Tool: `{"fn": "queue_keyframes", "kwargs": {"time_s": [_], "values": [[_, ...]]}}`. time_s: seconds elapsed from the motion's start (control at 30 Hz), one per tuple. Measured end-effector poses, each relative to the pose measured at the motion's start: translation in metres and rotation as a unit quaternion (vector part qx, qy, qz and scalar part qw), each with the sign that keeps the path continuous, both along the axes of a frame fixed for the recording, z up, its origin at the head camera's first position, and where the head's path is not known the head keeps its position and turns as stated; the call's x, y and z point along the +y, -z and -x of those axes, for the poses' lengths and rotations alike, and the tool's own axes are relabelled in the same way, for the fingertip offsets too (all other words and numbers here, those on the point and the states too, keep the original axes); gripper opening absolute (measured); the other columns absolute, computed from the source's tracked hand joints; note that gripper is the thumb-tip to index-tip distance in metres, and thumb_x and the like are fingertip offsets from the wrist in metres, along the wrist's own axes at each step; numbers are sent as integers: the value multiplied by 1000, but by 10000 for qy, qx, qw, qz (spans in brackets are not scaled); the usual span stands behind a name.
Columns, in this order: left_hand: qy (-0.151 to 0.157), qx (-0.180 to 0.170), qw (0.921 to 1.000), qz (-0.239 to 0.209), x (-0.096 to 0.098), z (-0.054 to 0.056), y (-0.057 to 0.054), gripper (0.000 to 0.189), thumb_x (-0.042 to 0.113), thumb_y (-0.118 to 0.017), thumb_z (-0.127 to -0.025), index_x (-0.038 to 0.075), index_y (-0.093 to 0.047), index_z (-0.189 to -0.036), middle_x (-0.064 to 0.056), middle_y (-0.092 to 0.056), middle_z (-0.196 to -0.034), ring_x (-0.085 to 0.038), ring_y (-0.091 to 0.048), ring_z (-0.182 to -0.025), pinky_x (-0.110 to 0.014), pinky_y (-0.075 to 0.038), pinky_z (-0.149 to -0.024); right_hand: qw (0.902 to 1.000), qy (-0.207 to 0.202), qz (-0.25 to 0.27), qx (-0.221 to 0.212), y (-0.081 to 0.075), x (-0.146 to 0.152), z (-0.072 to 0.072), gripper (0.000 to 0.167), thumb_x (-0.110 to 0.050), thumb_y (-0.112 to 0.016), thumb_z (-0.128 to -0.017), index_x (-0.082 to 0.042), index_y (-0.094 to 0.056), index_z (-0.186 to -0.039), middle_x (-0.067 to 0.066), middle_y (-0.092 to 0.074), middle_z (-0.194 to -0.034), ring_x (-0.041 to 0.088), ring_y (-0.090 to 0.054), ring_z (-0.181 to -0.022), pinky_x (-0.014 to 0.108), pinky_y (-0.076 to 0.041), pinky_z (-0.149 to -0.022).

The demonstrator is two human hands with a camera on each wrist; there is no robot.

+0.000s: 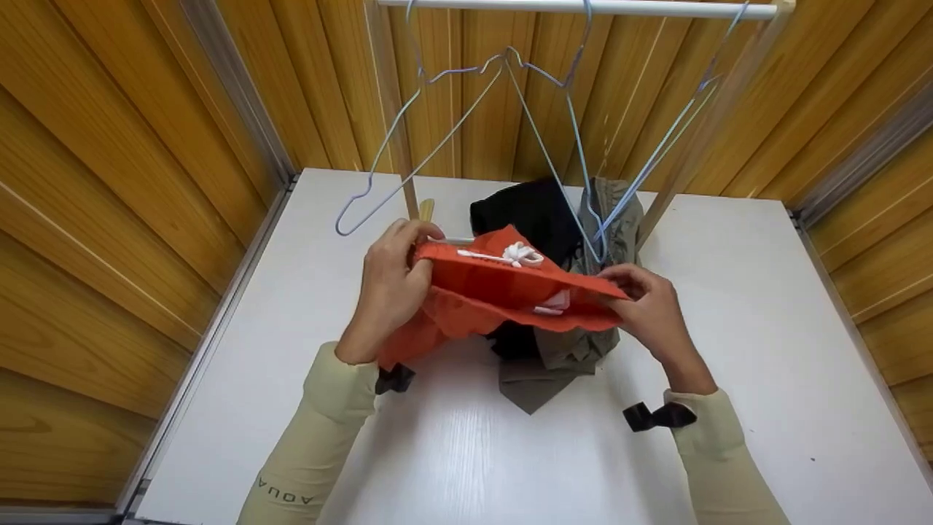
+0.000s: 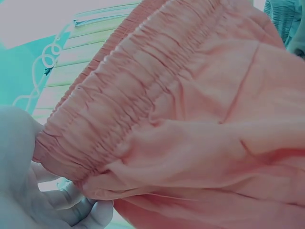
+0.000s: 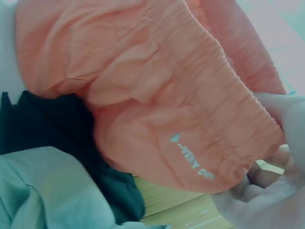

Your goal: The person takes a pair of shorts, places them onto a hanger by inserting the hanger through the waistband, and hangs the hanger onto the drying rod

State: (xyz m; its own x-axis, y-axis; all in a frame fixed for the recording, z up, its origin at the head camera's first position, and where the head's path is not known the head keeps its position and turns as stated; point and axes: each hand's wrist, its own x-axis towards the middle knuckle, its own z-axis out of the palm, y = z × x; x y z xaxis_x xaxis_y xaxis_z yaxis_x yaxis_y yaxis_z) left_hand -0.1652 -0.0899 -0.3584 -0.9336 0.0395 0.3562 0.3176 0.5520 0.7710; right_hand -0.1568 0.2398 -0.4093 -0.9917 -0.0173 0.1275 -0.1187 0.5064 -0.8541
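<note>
A pair of orange shorts [image 1: 452,313] with an elastic waistband is held up over the table, its waist opening facing up. My left hand [image 1: 390,281] pinches one end of the waistband, and my right hand [image 1: 652,306] grips the other end. A knotted white drawstring [image 1: 521,254] lies on the far side of the waist, and a pale label [image 1: 557,300] shows inside. In the left wrist view, gathered waistband fabric [image 2: 114,90] runs up from the fingers. Small white lettering [image 3: 198,164] shows on the shorts in the right wrist view.
Several wire hangers [image 1: 339,219] hang from a white rail [image 1: 619,6] on a wooden-sided rack. Behind and below the shorts lie a black garment [image 1: 521,208] and a grey-brown garment [image 1: 536,383] on the white table [image 1: 452,467]. Wood-panelled walls [image 1: 95,219] enclose the table.
</note>
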Motion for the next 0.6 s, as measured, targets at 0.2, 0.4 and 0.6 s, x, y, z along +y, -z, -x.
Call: {"fn": "queue_keyframes", "kwargs": {"time_s": [0.2,0.4,0.6], "values": [[174,-155,9996,-182,-2,-1,-4,28,-2,-49,-88,13,-65,-105,-5,-61,-97,-18,-57,-86,-31,-57,-78,9994,-311,178,11,-16,7,-11,29,-23,-71,-88,-4,-67,-109,-9,-64,-96,10,-62,-87,19,-55,-75],[424,-209,9979,-443,-3,0,-8,28,-1,-47,-89,14,-67,-102,-4,-60,-93,-19,-56,-83,-30,-56,-75,9972,-594,462,-29,-32,12,-19,28,-20,-70,-89,-3,-66,-111,-6,-66,-99,12,-65,-89,22,-57,-75],[621,-237,9959,-607,-5,0,-10,25,-1,-49,-91,13,-67,-102,-2,-63,-96,-18,-56,-83,-29,-56,-74,9957,-676,623,-69,-48,12,-28,24,-15,-66,-91,0,-65,-110,-6,-67,-97,14,-67,-83,26,-58,-68]]}}
